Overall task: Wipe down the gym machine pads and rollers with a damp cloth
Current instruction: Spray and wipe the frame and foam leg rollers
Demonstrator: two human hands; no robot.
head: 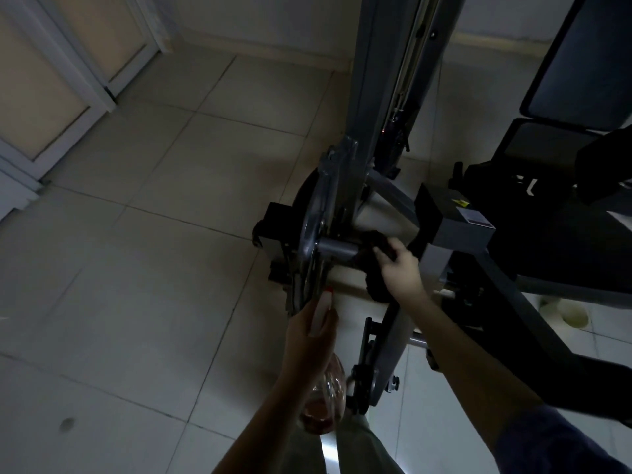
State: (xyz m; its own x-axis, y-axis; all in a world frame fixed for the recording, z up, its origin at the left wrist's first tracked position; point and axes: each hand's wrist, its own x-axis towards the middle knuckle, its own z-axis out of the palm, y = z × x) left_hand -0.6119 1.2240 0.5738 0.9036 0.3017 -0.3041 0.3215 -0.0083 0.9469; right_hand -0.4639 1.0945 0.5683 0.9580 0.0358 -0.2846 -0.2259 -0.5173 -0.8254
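Dim room. Pale tiled floor with a small dark spot lower left. White-framed door panels with beige insets, upper left, standing on the floor. White skirting along the back wall. Pale round cup-like object on the floor at right, too dim to identify.
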